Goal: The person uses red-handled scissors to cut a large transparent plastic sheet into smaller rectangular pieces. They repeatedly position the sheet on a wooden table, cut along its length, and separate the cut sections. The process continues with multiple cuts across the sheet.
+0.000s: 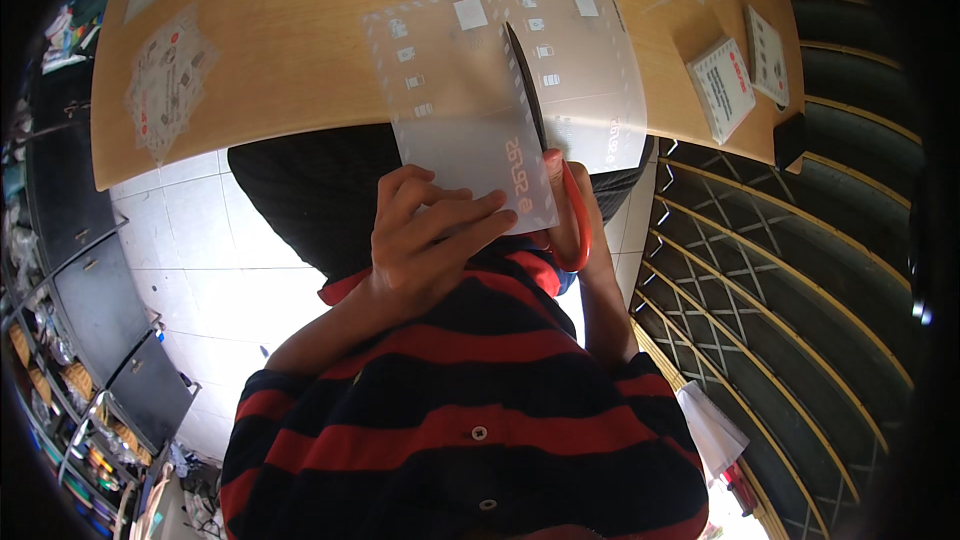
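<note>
A translucent printed plastic sheet (450, 110) lies partly on the table and reaches over its near edge toward me. My left hand (425, 230) grips the sheet's near left part, with fingers spread across the top and the thumb hidden. Scissors (579, 230) with red handles are held in my right hand (565, 195) at the near edge. Their dark blade points away from me, up through the sheet, which is parted along it. The right-hand portion of the sheet (600, 90) still joins the rest at the far end. The lower blade is hidden.
On the wooden table (290, 40), several loose printed pieces (168, 80) lie at the left. Two stacks of printed cards, a nearer one (722, 90) and a farther one (767, 55), sit at the right. A folding metal gate (780, 270) stands right; dark cabinets (90, 310) stand left.
</note>
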A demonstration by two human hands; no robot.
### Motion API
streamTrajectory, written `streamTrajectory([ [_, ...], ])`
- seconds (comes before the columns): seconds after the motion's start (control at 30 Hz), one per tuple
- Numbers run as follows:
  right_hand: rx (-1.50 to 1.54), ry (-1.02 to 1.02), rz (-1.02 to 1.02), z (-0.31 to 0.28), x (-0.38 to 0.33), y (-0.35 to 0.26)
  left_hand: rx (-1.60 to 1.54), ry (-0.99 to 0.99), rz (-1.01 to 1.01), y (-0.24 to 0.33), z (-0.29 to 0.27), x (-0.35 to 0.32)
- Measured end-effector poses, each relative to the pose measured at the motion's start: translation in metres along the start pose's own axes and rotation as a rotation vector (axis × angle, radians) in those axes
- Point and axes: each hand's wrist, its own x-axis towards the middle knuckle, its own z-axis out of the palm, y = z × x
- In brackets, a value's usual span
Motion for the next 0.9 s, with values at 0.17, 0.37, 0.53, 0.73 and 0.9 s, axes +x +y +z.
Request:
streamTrajectory([
  [0.17,-0.025,-0.003,0.004,-0.003,0.001,0.0,0.01,-0.001,-0.002,0.0,-0.002,0.0],
  [0.37,-0.044,0.054,-0.061,-0.003,0.001,-0.013,0.005,-0.016,0.014,0.002,-0.003,0.0],
  [0.53,-0.078,0.081,-0.156,-0.003,0.004,-0.011,0.003,-0.012,0.005,0.002,-0.004,-0.001],
  [0.73,-0.118,0.043,-0.172,-0.006,0.011,-0.013,0.002,-0.024,0.027,0.004,-0.007,0.0],
  [0.9,-0.165,0.077,-0.154,-0.006,0.01,-0.018,0.003,-0.035,0.038,0.004,-0.008,-0.001],
])
